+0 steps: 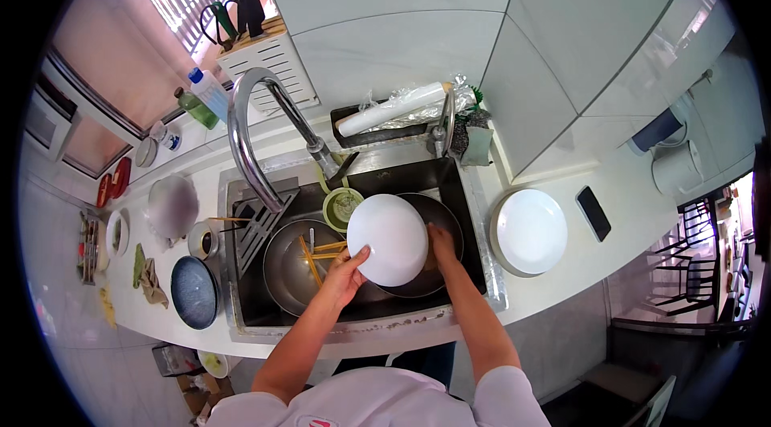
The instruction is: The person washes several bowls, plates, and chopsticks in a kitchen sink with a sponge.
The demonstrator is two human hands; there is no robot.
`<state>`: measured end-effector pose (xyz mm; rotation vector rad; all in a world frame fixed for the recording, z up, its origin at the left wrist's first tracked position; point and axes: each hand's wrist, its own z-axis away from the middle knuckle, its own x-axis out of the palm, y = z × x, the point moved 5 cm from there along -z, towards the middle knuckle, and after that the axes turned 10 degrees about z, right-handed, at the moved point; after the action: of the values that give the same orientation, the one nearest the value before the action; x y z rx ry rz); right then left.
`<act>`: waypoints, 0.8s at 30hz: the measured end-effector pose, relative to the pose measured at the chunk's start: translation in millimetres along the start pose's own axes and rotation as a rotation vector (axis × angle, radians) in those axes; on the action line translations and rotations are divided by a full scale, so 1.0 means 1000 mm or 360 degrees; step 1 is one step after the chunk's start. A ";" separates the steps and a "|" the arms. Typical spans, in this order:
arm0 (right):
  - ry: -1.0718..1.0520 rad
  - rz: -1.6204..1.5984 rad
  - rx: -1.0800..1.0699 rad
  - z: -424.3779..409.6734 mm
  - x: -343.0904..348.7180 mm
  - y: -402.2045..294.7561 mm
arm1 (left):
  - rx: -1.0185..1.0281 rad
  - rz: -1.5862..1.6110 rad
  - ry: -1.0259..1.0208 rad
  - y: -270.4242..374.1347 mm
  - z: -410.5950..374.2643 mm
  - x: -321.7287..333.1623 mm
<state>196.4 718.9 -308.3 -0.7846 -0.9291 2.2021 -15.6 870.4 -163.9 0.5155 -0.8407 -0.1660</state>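
Observation:
My left hand [346, 275] grips a white plate [388, 237] by its lower left rim, thumb on top, above the double-bowl-wide dark sink [464, 186]. At the plate's right edge is my right hand [442, 246]; its fingers are partly hidden, so I cannot tell what they hold. Beneath the plate sits a dark round pan [449, 219], largely covered. A metal pan [286, 282] to the left contains several wooden chopsticks [311, 261] and a light-handled utensil. Behind the plate is a green strainer [343, 209].
A chrome faucet [238, 126] arches over the sink's left side. Stacked white plates [532, 231] and a phone [593, 213] lie on the right counter. A blue-grey bowl [194, 293], a glass cup [203, 240] and cloths [152, 282] occupy the left. Plastic-wrap rolls [394, 108] lie behind.

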 end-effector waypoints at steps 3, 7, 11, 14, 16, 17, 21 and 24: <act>0.0182 0.1075 -0.0046 -0.020 0.024 0.001 | 0.0040 -0.0032 0.0025 0.008 0.017 -0.009; 0.0473 0.1843 -0.0254 -0.063 0.052 0.078 | -0.0032 -0.0098 -0.0052 -0.001 0.017 0.015; -0.0035 0.1885 -0.0328 -0.030 0.079 0.036 | 0.0005 -0.0094 0.0043 0.005 0.020 -0.026; 0.0172 0.1372 -0.0268 -0.013 0.040 0.008 | 0.0007 -0.0084 -0.0038 0.003 0.016 -0.016; 0.0291 0.0819 -0.0440 0.012 0.018 -0.021 | -0.0031 -0.0093 -0.0035 -0.001 0.009 -0.020; 0.0335 0.0538 -0.0530 0.029 0.009 -0.040 | -0.0042 -0.0100 -0.0023 -0.002 0.007 -0.025; 0.0386 -0.0024 -0.1057 0.146 0.012 -0.136 | -0.0030 -0.0145 -0.0051 -0.002 0.002 -0.019; 0.0089 0.0469 -0.1745 0.207 0.035 -0.168 | -0.0019 -0.0089 -0.0097 -0.005 0.009 0.010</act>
<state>78.3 755.1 -69.4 -1.5128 -2.1348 1.7440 -15.4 859.5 -154.9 0.5249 -0.8846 -0.2392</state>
